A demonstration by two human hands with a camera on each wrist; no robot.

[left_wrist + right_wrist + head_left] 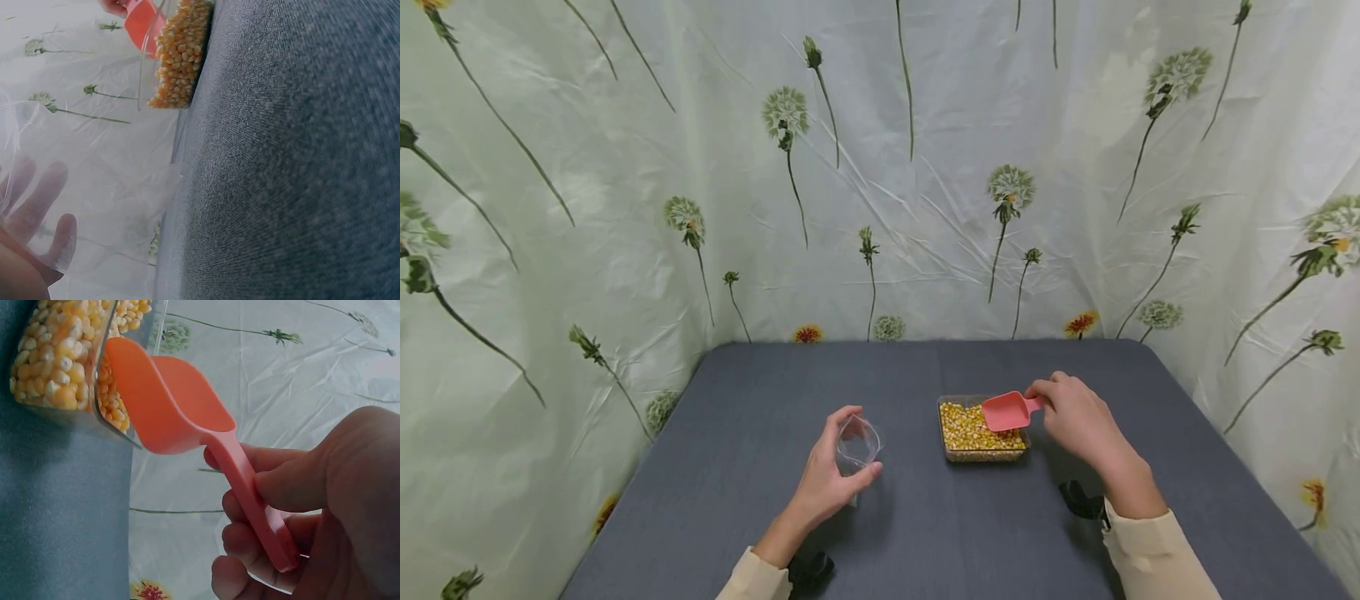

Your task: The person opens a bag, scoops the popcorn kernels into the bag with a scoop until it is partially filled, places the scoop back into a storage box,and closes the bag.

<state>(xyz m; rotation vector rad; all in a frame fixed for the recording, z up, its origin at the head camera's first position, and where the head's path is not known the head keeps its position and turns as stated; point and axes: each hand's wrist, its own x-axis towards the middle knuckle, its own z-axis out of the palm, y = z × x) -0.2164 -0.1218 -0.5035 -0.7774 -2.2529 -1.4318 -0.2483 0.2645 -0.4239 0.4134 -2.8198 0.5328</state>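
My left hand (826, 479) holds a clear plastic bag (858, 442) upright, thumb and fingers spread around its round opening. In the left wrist view the bag (119, 206) looks see-through, with the fingers showing behind its film. My right hand (1082, 421) grips the handle of a pink scoop (1006, 412). The scoop's bowl (169, 400) tilts down at the rim of a clear rectangular container (985, 457) full of yellow corn kernels (964, 427). No kernels show in the part of the bowl that I see.
A dark grey cloth covers the table (760, 400). Behind it and at both sides hangs a pale curtain (880, 192) printed with dandelions. Black straps (1081, 500) sit at both wrists, below cream sleeves (1157, 550).
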